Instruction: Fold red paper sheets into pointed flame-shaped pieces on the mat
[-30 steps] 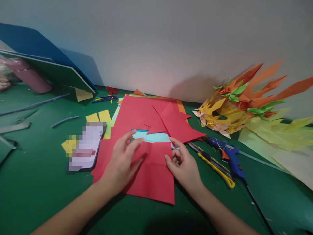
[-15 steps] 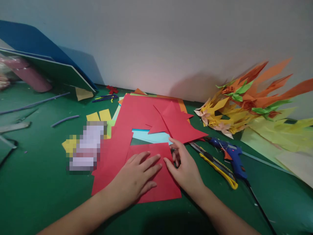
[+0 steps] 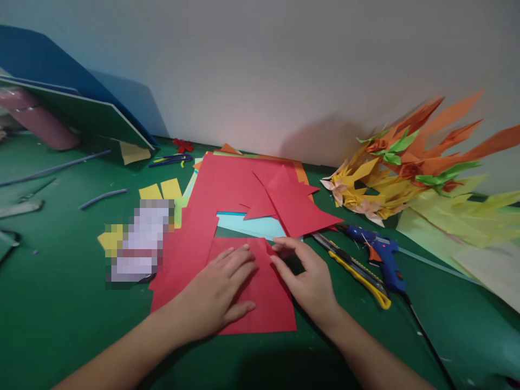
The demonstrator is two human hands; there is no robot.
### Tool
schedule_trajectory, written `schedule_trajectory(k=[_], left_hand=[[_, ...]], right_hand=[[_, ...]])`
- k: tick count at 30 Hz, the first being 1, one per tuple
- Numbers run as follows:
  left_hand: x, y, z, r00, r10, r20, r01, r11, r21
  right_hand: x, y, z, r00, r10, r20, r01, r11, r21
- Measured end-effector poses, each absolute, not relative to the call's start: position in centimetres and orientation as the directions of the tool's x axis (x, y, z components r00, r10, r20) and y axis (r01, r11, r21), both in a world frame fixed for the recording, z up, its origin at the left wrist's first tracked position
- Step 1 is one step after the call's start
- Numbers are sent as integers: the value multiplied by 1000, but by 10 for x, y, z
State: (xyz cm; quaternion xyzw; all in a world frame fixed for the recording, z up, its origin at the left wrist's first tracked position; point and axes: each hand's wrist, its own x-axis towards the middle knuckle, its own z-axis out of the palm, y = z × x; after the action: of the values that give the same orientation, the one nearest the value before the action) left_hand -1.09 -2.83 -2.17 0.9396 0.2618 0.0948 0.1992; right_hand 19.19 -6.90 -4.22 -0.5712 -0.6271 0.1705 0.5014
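A square sheet of red paper (image 3: pixel 268 303) lies in front of me, partly over a larger red sheet (image 3: pixel 179 260). My left hand (image 3: pixel 223 287) rests on the square with its fingers stretched out, pressing it down. At the top right corner of the square, my right hand (image 3: pixel 304 276) has thumb and index finger around the edge, and the paper lifts slightly there. Behind it lie cut red paper pieces (image 3: pixel 296 200) with pointed tips and a light blue sheet (image 3: pixel 252 223).
To the right lie a yellow box cutter (image 3: pixel 357 273) and a blue glue gun (image 3: pixel 390 262) with its cord. Paper flowers (image 3: pixel 406 168) stand at the far right. On the left are a blurred pale object (image 3: pixel 142 238), yellow squares (image 3: pixel 170 188), a pink bottle (image 3: pixel 44 122) and leaning boards (image 3: pixel 81 116).
My right fingers have drawn in toward the square's top right corner, which is now raised a little. My left hand stays flat on the paper, and the view has shifted slightly.
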Motion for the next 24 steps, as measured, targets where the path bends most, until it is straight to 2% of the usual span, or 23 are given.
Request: schedule_trajectory(k=[3, 8, 16, 24], left_hand=[[-12, -28, -25, 803, 593, 62, 528, -755, 390], [-12, -26, -26, 796, 600, 81, 539, -762, 358], [-13, -27, -31, 797, 598, 84, 561, -785, 261], [-12, -27, -29, 814, 577, 73, 550, -804, 227]], right_hand=[[191, -70, -41, 125, 886, 447, 570, 304, -763], [190, -71, -37, -60, 856, 514, 658, 421, -624], [188, -72, -39, -303, 743, 597, 676, 609, -415], [186, -71, -38, -382, 727, 571, 674, 642, -367]])
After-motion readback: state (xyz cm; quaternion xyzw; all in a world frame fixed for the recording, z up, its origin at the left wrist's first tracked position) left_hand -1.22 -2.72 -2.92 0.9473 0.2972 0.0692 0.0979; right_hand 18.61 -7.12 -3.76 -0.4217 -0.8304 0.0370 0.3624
